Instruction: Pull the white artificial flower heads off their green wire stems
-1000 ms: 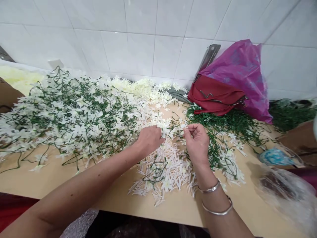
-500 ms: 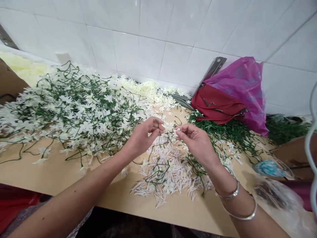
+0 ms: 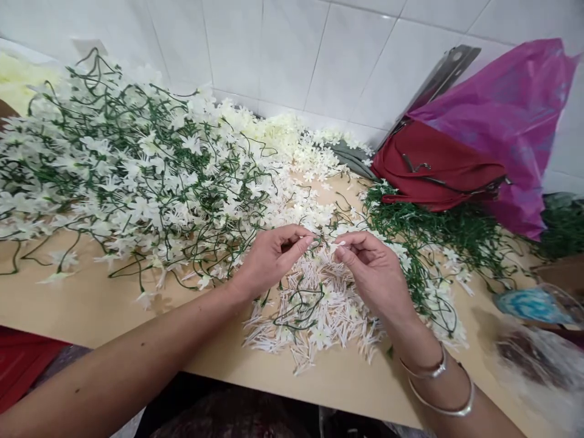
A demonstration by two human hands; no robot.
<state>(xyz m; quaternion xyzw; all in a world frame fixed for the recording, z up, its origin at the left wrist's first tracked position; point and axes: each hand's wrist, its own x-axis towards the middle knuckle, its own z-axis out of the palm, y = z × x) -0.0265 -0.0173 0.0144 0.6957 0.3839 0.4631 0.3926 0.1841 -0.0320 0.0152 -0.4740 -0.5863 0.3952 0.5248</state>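
Observation:
My left hand (image 3: 274, 258) is closed in a pinch over the middle of the table, with what looks like a thin green stem (image 3: 318, 236) at its fingertips. Facing it, my right hand (image 3: 378, 271) pinches a small white piece (image 3: 337, 245) between thumb and forefinger. A narrow gap separates the two sets of fingertips. Beneath them lies a heap of thin white sticks (image 3: 328, 310), with a few green stems and white flowers on top. To the left spreads a large pile of white artificial flowers (image 3: 150, 176) on curly green stems.
Pale yellow blossoms (image 3: 278, 131) lie along the tiled wall (image 3: 292, 48). A red bag (image 3: 442, 164) and a purple plastic bag (image 3: 511, 115) stand at back right, beside green stems (image 3: 433, 225). A blue-and-white item (image 3: 531, 304) and a clear plastic bag (image 3: 538, 371) lie right on the table (image 3: 219, 359).
The camera view has shifted, so the bags appear larger and further right. My left fingers have closed into a tighter pinch, nearer the right hand, which still pinches the white piece.

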